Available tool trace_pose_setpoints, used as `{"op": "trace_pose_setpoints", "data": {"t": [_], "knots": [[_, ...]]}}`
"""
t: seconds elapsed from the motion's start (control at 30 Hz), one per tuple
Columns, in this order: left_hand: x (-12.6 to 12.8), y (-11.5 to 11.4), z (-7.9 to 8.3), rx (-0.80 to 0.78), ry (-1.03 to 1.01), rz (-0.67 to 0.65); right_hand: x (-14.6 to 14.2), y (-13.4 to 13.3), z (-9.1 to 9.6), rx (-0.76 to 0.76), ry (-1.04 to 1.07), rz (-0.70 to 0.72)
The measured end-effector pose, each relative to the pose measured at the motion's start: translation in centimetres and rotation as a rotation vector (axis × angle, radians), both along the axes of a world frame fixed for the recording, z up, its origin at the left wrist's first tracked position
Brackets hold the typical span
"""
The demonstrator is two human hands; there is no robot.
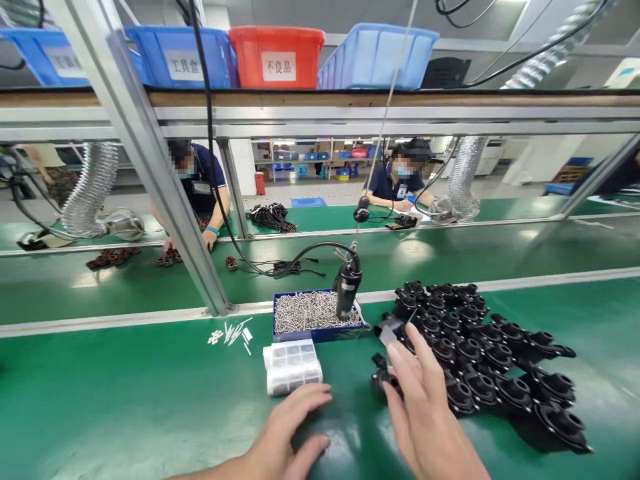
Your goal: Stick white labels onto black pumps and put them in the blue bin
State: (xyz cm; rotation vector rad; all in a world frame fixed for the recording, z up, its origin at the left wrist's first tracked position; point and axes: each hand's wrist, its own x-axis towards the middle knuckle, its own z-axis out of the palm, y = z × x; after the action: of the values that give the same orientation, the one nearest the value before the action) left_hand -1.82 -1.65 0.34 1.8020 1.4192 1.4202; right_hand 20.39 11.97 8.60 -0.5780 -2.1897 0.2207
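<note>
My left hand [287, 433] lies low on the green bench, fingers loosely stretched out and apart, holding nothing, just in front of a small clear plastic box [293, 365]. My right hand [425, 413] is raised with fingers extended, open, its fingertips at a black plastic part [383, 380] and next to a large heap of several similar black round parts [490, 360]. A hanging electric screwdriver [347, 287] dangles over a blue tray of screws [315, 313].
Loose screws and washers [233, 333] lie left of the tray. A slanted metal post [165, 187] stands at the bench's back edge. Two people work at the far bench beyond the conveyor. Blue and red bins [277, 57] sit on the overhead shelf.
</note>
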Motion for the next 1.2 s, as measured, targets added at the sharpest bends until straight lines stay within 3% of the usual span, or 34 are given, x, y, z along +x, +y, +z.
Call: {"op": "trace_pose_setpoints", "data": {"t": [0.07, 0.17, 0.23, 0.33, 0.43, 0.53, 0.67, 0.8, 0.97, 1.2], "knots": [[0.6, 0.1, -0.2, -0.195, -0.348, -0.109, -0.7, -1.1, 0.0, -0.135, 0.172, 0.164], [0.9, 0.6, 0.1, -0.335, -0.739, -0.291, -1.9, -2.5, -0.8, -0.443, 0.366, 0.36], [1.0, 0.7, 0.6, -0.362, -0.851, -0.343, -2.9, -2.9, -1.6, -0.576, 0.407, 0.442], [1.2, 0.7, 1.4, -0.351, -0.916, -0.322, -4.5, -2.5, -3.0, -0.571, 0.428, 0.454], [1.3, 0.7, 1.9, -0.286, -0.903, -0.235, -5.7, -1.5, -3.9, -0.553, 0.45, 0.368], [1.1, 0.7, 1.7, -0.224, -0.735, -0.05, -5.9, -1.0, -3.8, -0.677, 0.515, 0.309], [0.9, 0.8, 1.0, -0.167, -0.554, 0.161, -5.3, -1.2, -3.0, -0.924, 0.531, 0.43], [0.9, 0.7, 0.8, -0.15, -0.486, 0.186, -5.3, -2.2, -3.4, -1.08, 0.457, 0.528], [1.0, 0.6, 0.9, -0.111, -0.448, 0.216, -5.8, -3.3, -5.1, -1.214, 0.41, 0.516], [1.0, 0.6, 0.7, -0.111, -0.42, 0.242, -6.0, -3.6, -5.7, -1.088, 0.441, 0.426]]}}
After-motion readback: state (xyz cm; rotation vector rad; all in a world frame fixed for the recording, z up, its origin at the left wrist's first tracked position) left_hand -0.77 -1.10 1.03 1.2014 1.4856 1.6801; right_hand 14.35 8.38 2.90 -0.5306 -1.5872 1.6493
